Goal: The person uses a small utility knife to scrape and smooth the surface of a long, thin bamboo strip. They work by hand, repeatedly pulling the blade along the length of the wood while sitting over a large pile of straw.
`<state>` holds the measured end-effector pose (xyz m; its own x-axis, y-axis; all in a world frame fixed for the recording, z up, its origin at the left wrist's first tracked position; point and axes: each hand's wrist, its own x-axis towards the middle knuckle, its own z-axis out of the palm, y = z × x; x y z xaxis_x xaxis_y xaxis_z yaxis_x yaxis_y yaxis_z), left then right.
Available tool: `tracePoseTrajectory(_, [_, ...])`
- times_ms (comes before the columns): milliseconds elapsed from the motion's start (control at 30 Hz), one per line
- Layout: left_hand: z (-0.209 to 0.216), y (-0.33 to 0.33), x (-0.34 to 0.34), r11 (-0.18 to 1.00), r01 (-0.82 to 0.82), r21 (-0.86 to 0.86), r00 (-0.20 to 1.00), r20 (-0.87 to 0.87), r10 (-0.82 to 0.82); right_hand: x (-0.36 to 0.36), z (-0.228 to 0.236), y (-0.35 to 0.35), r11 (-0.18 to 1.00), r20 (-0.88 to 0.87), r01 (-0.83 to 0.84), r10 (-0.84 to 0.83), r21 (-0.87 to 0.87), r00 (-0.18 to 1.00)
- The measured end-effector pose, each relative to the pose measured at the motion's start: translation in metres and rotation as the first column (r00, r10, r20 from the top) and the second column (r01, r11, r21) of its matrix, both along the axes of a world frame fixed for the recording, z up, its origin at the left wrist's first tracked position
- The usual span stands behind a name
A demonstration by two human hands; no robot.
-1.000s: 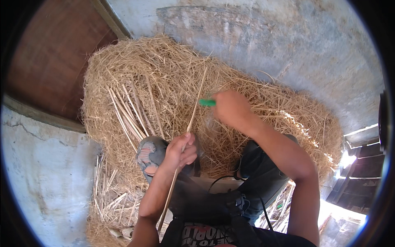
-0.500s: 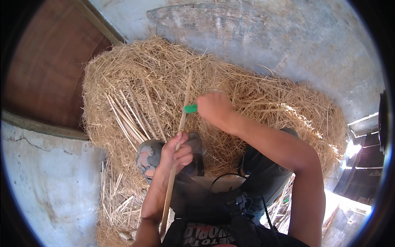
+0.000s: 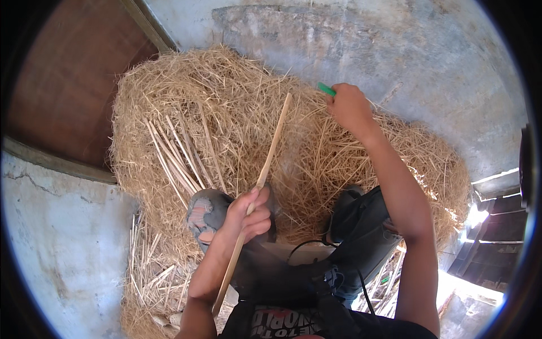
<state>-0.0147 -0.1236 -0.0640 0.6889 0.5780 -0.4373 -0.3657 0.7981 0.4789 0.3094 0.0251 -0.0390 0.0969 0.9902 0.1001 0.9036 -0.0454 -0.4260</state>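
My left hand [image 3: 249,217] is closed round a long pale bamboo strip [image 3: 275,138], thumb along it. The strip slants from beside my left forearm up and to the right, its far end over the straw. My right hand [image 3: 351,108] is raised well beyond and to the right of the strip, fingers wrapped round a green tool [image 3: 326,88]. Only one flat green end sticks out of the fist; the rest is hidden, so its exact kind cannot be made out. The tool and the strip are apart.
A large straw heap [image 3: 226,85] fills the middle, against a worn plaster wall [image 3: 384,51]. Several thin sticks [image 3: 175,155] lie on it, left of my knee [image 3: 209,212]. More cut pieces [image 3: 147,263] lie lower left. A brown panel [image 3: 73,85] stands far left.
My right hand and the green tool have moved off the strip, away and to the right. The strip's far end has swung right; my left hand still grips it.
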Motion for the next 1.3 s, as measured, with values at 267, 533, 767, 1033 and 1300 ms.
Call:
tracePoseTrajectory(267, [-0.004, 0.002, 0.000, 0.998, -0.027, -0.057, 0.998, 0.052, 0.030, -0.060, 0.017, -0.041, 0.930, -0.269, -0.327, 0.362, 0.166, 0.893])
tracePoseTrajectory(533, [-0.009, 0.003, -0.001, 0.989, -0.100, -0.105, 0.979, 0.169, 0.117, -0.074, 0.009, -0.056, 0.796, -0.195, -0.589, 0.605, 0.140, 0.772])
tracePoseTrajectory(767, [-0.006, 0.012, -0.006, 0.966, -0.245, -0.084, 0.920, 0.296, 0.259, -0.090, 0.008, -0.074, 0.637, -0.146, -0.736, 0.770, 0.231, 0.621])
tracePoseTrajectory(1033, [0.154, 0.088, -0.103, 0.120, -0.086, 0.989, 0.110, -0.111, 0.988, -0.077, -0.006, -0.078, 0.602, -0.173, -0.720, 0.795, 0.345, 0.582])
tracePoseTrajectory(1300, [0.248, 0.100, -0.124, -0.541, -0.035, 0.840, -0.152, 0.531, 0.834, -0.098, 0.010, -0.089, 0.749, -0.525, -0.554, 0.656, 0.363, 0.543])
